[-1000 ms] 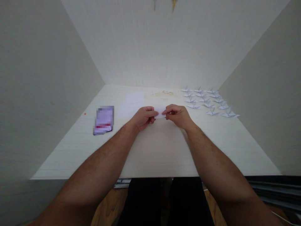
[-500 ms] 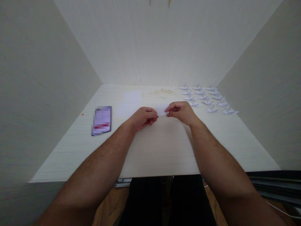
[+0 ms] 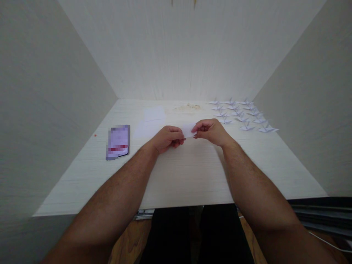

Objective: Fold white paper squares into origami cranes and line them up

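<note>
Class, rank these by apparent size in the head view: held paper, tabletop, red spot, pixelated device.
Largest to smallest:
1. Tabletop
2. Pixelated device
3. Held paper, visible part only; left hand and right hand partly cover it
4. Red spot

Pale walls (image 3: 176, 55), white tbl (image 3: 189, 176) w/ wood flr (image 3: 128, 236) below
</note>
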